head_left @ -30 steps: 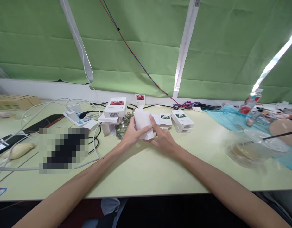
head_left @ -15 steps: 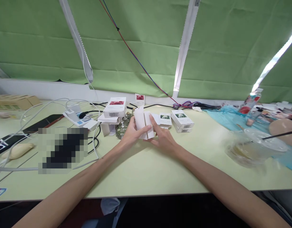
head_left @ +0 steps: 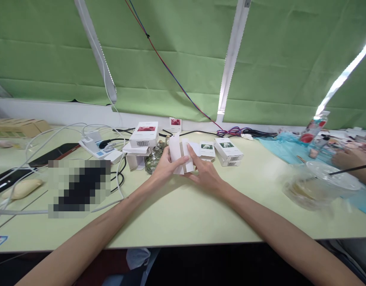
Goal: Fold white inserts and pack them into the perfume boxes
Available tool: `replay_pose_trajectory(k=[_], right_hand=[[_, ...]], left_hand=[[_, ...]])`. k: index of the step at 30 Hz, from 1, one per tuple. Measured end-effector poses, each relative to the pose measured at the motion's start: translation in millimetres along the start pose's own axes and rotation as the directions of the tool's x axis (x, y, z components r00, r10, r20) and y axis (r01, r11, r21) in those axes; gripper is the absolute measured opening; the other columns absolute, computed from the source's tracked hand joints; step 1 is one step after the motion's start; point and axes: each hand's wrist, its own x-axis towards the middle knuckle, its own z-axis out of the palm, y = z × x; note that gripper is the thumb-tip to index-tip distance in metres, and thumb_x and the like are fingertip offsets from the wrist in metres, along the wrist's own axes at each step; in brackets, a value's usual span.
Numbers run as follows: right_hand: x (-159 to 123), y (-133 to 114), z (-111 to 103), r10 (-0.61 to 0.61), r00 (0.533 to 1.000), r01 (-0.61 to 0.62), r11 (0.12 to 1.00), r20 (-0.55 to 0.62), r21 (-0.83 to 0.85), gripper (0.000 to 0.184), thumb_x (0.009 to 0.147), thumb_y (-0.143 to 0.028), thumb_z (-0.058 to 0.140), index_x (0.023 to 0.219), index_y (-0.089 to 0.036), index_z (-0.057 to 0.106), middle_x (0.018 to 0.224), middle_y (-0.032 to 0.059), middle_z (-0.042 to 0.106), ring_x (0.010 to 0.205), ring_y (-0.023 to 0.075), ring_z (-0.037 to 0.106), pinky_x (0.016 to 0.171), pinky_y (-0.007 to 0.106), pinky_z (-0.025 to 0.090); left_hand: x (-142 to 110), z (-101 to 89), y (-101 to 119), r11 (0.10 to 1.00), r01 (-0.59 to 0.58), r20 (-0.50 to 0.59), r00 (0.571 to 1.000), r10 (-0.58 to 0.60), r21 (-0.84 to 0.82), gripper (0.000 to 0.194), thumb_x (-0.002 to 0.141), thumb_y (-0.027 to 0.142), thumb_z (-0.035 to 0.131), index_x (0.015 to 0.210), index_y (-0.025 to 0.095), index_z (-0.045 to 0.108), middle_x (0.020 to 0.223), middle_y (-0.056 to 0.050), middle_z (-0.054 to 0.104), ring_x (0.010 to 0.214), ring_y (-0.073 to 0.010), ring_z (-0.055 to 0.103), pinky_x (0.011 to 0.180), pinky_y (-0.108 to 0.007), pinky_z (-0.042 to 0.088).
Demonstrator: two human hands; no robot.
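Note:
Between my two hands is a small white carton (head_left: 176, 153) with a flap standing up and a gap down its near face. My left hand (head_left: 164, 166) grips its left side, with the thumb laid across the front. On the right side, the fingers of my right hand (head_left: 205, 171) press against the same carton. Just left of it stand glass bottles (head_left: 153, 159), partly hidden by my left hand. A white box with a red picture (head_left: 143, 135) rests on an opened carton (head_left: 136, 161). To the right are white boxes with green pictures (head_left: 229, 151).
A power strip (head_left: 101, 149), cables and phones (head_left: 56, 155) lie on the left, near a blurred-out patch (head_left: 81, 186). At the right stand a plastic drink cup with a straw (head_left: 312, 190) and a blue plastic sheet (head_left: 281, 147). Another person's hand (head_left: 349, 159) is at the far right.
The gap in the white carton's face has widened slightly between my hands. The other person's hand at the far right has shifted. My arms have barely moved.

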Motion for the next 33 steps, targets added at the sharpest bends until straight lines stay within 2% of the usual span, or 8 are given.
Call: replay_pose_trajectory(k=[9, 17, 23, 28, 33], right_hand=[[0.6, 1.4, -0.2, -0.011, 1.0, 0.012, 0.999, 0.023, -0.029, 0.087, 0.098, -0.048, 0.053, 0.161, -0.022, -0.001, 0.085, 0.0057, 0.071, 0.068, 0.0209, 0.064, 0.061, 0.03, 0.052], [0.8, 4.1, -0.9, -0.027, 0.999, 0.029, 0.998, 0.031, -0.055, 0.089, 0.097, -0.048, 0.055, 0.161, -0.024, -0.001, 0.093, 0.0084, 0.073, 0.071, 0.023, 0.067, 0.067, 0.033, 0.056], [1.3, 2.2, -1.9, -0.047, 0.998, 0.049, 0.997, 0.033, -0.058, 0.084, 0.098, -0.048, 0.053, 0.162, -0.025, 0.004, 0.092, 0.0074, 0.074, 0.073, 0.0228, 0.069, 0.067, 0.031, 0.055], [1.6, 0.9, -2.3, -0.032, 0.998, 0.036, 0.997, 0.049, -0.065, 0.08, 0.098, -0.049, 0.053, 0.161, -0.024, 0.012, 0.095, 0.0094, 0.074, 0.078, 0.0232, 0.07, 0.071, 0.031, 0.055], [2.6, -1.7, -4.3, -0.044, 0.997, 0.05, 0.996, 0.068, -0.08, 0.08, 0.097, -0.051, 0.054, 0.16, -0.021, 0.017, 0.097, 0.0111, 0.075, 0.08, 0.0236, 0.071, 0.072, 0.031, 0.056]], left_hand=[[1.6, -1.7, -1.3, 0.998, 0.021, 0.031, 0.999, -0.019, -0.065, 0.07, 0.07, 0.045, 0.084, 0.127, 0.024, 0.05, 0.114, -0.008, 0.07, 0.099, -0.0267, 0.072, 0.078, -0.038, 0.058], [3.2, -0.5, -2.3, 0.994, 0.016, 0.028, 1.0, -0.013, -0.11, 0.069, 0.071, 0.044, 0.084, 0.127, 0.023, 0.049, 0.114, -0.008, 0.07, 0.102, -0.0272, 0.071, 0.078, -0.037, 0.059], [1.1, 0.2, -2.2, 0.995, 0.019, 0.031, 0.999, -0.016, -0.1, 0.067, 0.072, 0.046, 0.083, 0.126, 0.024, 0.05, 0.112, -0.007, 0.07, 0.096, -0.0237, 0.072, 0.076, -0.034, 0.058], [2.4, -0.8, -5.0, 0.996, 0.01, 0.012, 1.0, -0.009, -0.091, 0.068, 0.069, 0.047, 0.085, 0.124, 0.024, 0.052, 0.108, -0.006, 0.07, 0.097, -0.0245, 0.071, 0.078, -0.036, 0.058], [1.9, 0.8, -5.2, 0.994, 0.007, 0.01, 1.0, -0.007, -0.105, 0.069, 0.067, 0.047, 0.086, 0.122, 0.022, 0.052, 0.106, -0.006, 0.069, 0.095, -0.0236, 0.07, 0.075, -0.032, 0.057]])
